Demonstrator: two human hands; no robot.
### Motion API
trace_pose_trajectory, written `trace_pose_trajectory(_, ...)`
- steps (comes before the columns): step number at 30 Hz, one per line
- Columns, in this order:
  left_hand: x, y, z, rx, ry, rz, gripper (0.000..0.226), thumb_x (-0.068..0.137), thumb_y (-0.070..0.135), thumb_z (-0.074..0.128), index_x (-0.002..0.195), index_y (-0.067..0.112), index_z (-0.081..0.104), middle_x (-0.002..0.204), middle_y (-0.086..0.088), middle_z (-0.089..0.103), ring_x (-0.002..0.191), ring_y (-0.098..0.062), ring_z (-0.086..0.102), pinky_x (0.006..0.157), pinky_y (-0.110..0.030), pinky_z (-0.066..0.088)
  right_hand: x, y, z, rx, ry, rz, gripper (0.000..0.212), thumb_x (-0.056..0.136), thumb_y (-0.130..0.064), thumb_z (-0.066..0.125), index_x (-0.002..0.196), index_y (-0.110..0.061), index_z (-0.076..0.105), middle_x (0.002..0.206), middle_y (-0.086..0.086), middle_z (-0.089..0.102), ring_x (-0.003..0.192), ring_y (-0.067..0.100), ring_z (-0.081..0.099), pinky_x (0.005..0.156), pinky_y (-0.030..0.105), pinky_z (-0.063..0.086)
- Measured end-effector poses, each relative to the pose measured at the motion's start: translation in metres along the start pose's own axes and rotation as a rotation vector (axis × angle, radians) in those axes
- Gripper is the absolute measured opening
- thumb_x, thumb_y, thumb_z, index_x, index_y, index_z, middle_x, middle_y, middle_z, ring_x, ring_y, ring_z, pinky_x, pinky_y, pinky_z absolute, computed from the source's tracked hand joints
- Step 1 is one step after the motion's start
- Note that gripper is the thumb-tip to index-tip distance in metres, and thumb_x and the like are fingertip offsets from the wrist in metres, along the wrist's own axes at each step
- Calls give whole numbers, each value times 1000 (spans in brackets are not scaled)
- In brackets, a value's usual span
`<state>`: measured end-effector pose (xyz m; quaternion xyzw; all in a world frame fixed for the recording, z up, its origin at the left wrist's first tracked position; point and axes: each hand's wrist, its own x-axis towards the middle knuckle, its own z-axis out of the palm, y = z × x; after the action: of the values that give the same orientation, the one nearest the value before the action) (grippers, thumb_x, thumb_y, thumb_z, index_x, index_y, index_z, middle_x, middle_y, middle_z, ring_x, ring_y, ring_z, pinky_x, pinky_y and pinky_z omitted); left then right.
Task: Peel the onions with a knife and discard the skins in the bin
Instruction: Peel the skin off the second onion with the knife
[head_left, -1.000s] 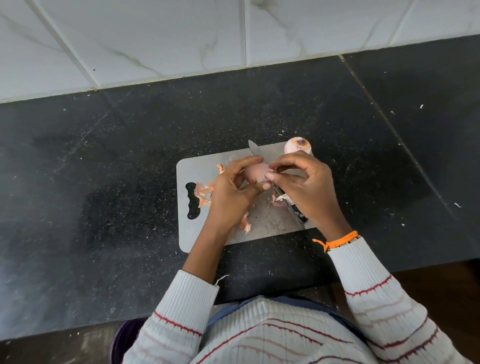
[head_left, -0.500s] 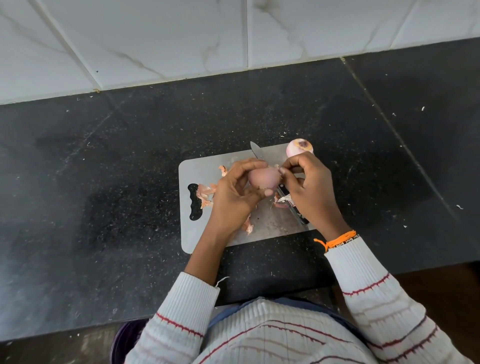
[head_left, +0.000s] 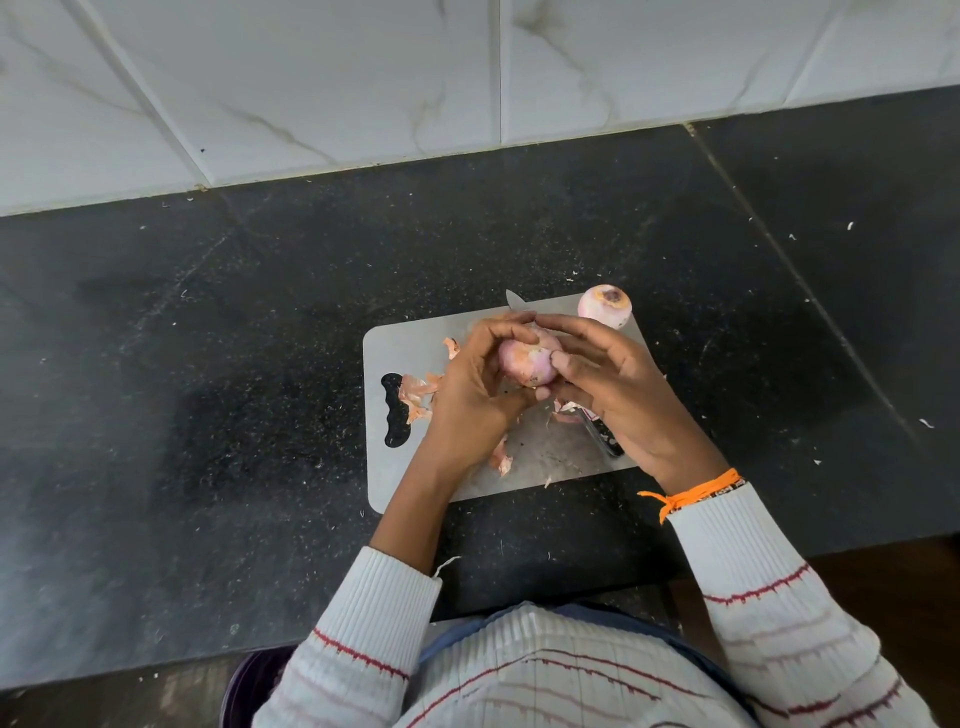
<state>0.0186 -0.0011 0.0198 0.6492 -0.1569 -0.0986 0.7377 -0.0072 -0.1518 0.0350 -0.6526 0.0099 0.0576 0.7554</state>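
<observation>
The knife (head_left: 597, 431) lies mostly hidden under the right hand (head_left: 618, 395); only its blade tip at the board's far edge and part of the dark handle show. The left hand (head_left: 472, 384) and right hand cover much of the onion (head_left: 527, 358) between them. A dark purple bin (head_left: 249, 686) at the near edge is largely covered by the left sleeve (head_left: 363, 623) and cut off.

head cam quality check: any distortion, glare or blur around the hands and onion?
Head view: wide-angle bowing shows in the curved tile wall edge; soft, even light, only a dull sheen on the black counter, no hard glare; left hand, right hand and the held onion are reasonably sharp; the knife is mostly hidden under the right hand.
</observation>
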Motion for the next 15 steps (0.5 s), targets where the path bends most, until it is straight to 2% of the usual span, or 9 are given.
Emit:
trace_pose_trajectory(5,1,3,3,259,56,-45,51,74,1,73,118,17,54,123,2,55,111,-11,58,92,-27,50,0,4,-2,-84,114,-10,30,87,-8,62,113,-22,62,116,4,63,104,21,65,83,50,55)
trace_pose_trajectory(7,1,6,5,347,98,-22,50,74,1,72,118,20,57,120,3,57,104,-2,59,83,-14,49,0,3,-2,-97,157,7,29,86,-11,64,112,-23,63,114,4,64,101,21,66,78,52,56)
trace_pose_trajectory(9,0,8,7,396,112,-17,50,73,2,70,120,19,58,116,4,59,100,3,58,78,-8,47,0,3,-2,-120,186,13,28,85,-12,65,110,-24,63,112,4,64,99,20,67,76,51,57)
trace_pose_trajectory(12,0,9,8,464,101,-16,57,66,18,66,122,16,58,115,2,62,101,-3,61,82,-11,49,0,2,-1,-148,201,15,27,85,-11,66,108,-26,64,109,3,65,95,19,68,74,48,58)
trace_pose_trajectory(15,-1,10,8,533,103,3,60,64,21,65,123,13,59,115,0,65,101,-5,62,86,-14,50,0,2,-1,-168,207,17,27,83,-11,67,107,-25,65,107,4,65,92,20,69,73,47,59)
